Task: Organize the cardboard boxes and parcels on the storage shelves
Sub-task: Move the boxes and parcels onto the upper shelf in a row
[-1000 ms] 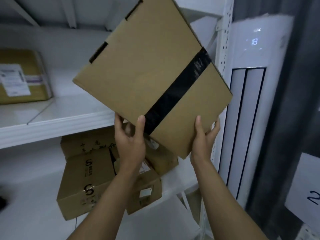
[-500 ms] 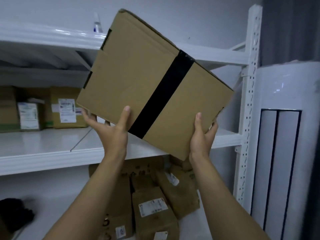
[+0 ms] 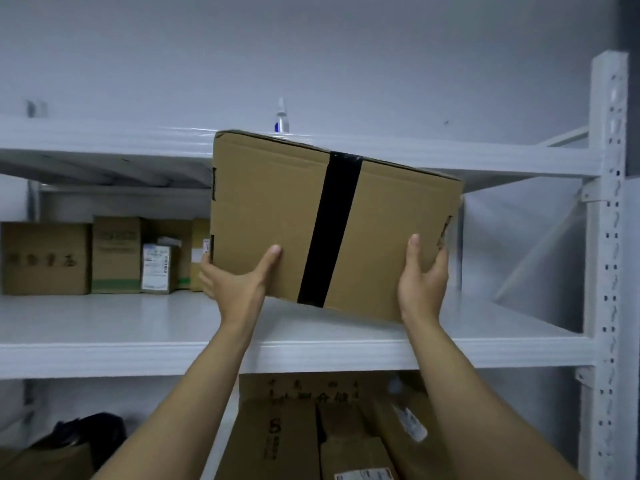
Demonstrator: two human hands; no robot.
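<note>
Raised from below, the cardboard box (image 3: 277, 209) now tilts over the front edge of the shelf (image 3: 138, 355), my left hand (image 3: 239, 289) and right hand (image 3: 420, 289) clasping its lower corners, so sliding it in looks next.

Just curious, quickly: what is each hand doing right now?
Left hand: grips the brown cardboard box with the black tape stripe.
Right hand: grips the same box, lower right corner.

Arms raised; left grip (image 3: 239, 285) and right grip (image 3: 422, 285) apparently clasp box (image 3: 277, 202) edges.
</note>
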